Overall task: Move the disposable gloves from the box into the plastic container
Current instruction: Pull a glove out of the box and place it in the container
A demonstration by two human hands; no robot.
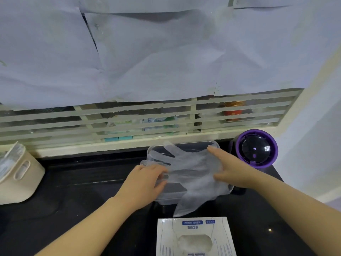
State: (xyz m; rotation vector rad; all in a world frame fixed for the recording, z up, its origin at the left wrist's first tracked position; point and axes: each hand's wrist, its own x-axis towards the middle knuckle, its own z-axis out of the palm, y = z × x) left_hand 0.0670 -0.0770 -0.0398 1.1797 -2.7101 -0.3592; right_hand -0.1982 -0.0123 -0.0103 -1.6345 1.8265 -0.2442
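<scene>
Progress check: one thin translucent disposable glove (pixel 191 172) is draped across the open top of the clear rectangular plastic container (pixel 156 197), which is set at the middle of the black desk (pixel 83 191). The glove is on the container, not yet down in it. Its cuff is hung over the near rim toward 6 o'clock and its tips are lapped over the far-left rim. No other glove can be made out inside the container. More crumpled film is seen through the oval opening of the white cardboard glove box (pixel 195 224) at 6 o'clock, so the task is judged barely begun: this glove is to be pressed in, and the rest are to be drawn out.

Now the lie of it. The glove's long axis is run from about 11 o'clock to 5 o'clock, tips toward 11, cuff toward 5, and it is spread flat.

The left hand (pixel 144 183) is placed at the glove's 9 o'clock edge, fingers (pixel 160 170) curled and apparently pinching film at the rim. The right hand (pixel 232 169) is laid at 3 o'clock, fingers straight and spread, pressed on the film.
</scene>
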